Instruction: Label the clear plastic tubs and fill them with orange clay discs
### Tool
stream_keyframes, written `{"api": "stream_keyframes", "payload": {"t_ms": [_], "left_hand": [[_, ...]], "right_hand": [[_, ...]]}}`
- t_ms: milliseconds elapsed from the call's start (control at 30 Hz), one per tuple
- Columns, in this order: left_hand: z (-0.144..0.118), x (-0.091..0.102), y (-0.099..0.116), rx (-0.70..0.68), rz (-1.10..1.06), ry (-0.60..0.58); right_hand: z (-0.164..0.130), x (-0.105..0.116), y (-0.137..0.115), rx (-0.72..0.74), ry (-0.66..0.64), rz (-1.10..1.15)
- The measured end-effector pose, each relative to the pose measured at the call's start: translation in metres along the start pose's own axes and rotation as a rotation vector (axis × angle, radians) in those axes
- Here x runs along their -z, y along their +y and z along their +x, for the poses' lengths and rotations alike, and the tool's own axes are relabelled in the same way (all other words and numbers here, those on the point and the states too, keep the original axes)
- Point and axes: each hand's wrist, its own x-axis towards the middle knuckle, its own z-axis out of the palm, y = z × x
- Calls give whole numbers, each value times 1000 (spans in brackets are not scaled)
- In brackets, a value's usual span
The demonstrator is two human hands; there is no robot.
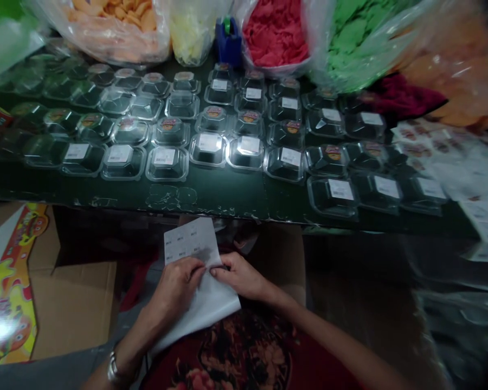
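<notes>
A white sheet of labels [211, 309] with small printed barcodes is held over my lap, below the table edge. My left hand [183, 279], with a metal band at the wrist, pinches the sheet near its middle. Thumb and fingers of my right hand [239, 276] grip the sheet's right side, close to the left fingertips. Whether a single label is between the fingertips cannot be made out. On the table, several clear plastic containers [166, 164] stand in rows; some bear white labels [164, 157], others round coloured stickers [250, 117].
Bags of orange pieces [117, 32], red pieces [274, 32] and green pieces [358, 38] line the back of the dark green table [228, 192]. Between them is a blue tape dispenser [228, 43]. Sticker sheets [467, 162] lie at right; a cardboard box [73, 309] stands lower left.
</notes>
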Motion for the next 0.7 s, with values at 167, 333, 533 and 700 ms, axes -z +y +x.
{"api": "stream_keyframes", "payload": {"t_ms": [167, 333, 533, 700], "left_hand": [[5, 8, 2, 89, -91, 54], [21, 9, -24, 279, -253, 128], [15, 23, -24, 316, -236, 261], [-9, 13, 3, -106, 197, 426]], "right_hand": [[3, -1, -2, 45, 27, -69], [-1, -4, 2, 190, 294, -233], [9, 1, -2, 232, -45, -498], [20, 6, -8, 149, -147, -270]]}}
